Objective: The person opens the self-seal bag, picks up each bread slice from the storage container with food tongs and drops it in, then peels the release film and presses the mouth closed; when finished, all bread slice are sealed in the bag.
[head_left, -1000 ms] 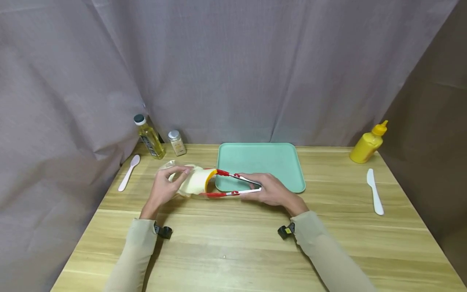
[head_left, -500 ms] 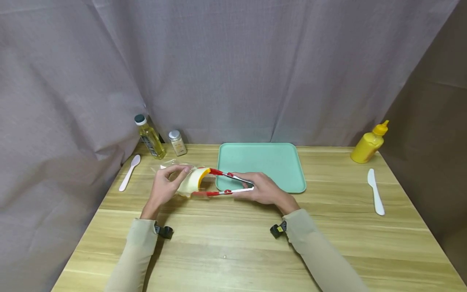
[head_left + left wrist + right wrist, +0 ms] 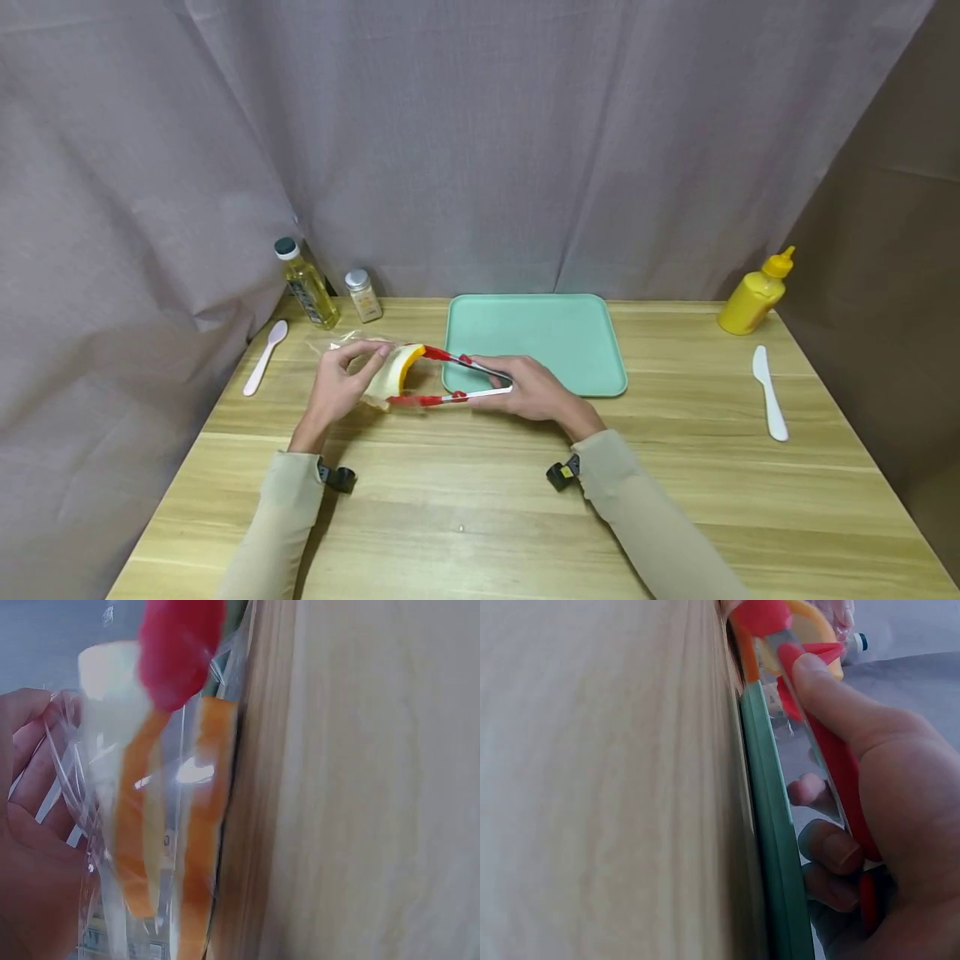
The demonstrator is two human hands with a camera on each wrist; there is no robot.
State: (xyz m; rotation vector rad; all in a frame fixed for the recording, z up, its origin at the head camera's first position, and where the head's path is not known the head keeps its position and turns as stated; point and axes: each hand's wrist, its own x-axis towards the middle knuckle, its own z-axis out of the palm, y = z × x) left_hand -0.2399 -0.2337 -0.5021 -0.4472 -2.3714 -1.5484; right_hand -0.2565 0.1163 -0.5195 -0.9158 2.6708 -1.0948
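Observation:
My left hand pinches the edge of a clear plastic bag between thumb and fingers. Inside it are bread slices, pale with an orange crust; two crust edges show in the left wrist view. The nearer slice is bent into a curve. My right hand grips metal tongs by the sides, thumb on one arm and fingers round the other. Their red tips are spread apart, pointing left at the bag's mouth, one on each side of the curved slice. Whether they press on the bread cannot be told.
A green tray lies just behind my right hand. Back left stand an oil bottle and a seasoning jar, with a white spoon nearby. On the right are a yellow squeeze bottle and a white knife.
My right hand has moved left with the tongs, bringing their tips further towards the bag. The curved slice's exposed edge has shifted left too. My left hand has stayed in place.

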